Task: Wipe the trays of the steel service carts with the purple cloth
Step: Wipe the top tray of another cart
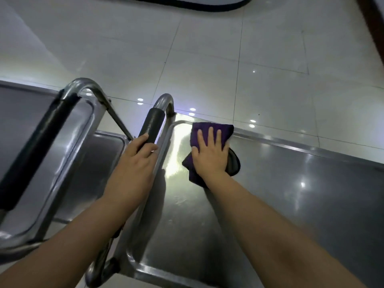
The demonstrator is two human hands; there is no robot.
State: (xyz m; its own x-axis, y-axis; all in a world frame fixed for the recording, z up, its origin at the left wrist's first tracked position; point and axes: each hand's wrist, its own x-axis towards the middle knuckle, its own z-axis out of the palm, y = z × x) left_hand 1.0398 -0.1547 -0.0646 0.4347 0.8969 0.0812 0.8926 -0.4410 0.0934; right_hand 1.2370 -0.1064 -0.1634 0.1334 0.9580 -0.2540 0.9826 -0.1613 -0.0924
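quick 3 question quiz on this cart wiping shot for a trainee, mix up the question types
1. True or false: the right hand presses the purple cloth flat on the cart tray.
2. What does the left hand grip? A) the cloth B) the black padded handle C) a spray bottle
3. Fill in: the cloth lies near the tray's far ____ corner.

Key
1. True; the fingers lie straight on the cloth.
2. B
3. left, close to the handle.
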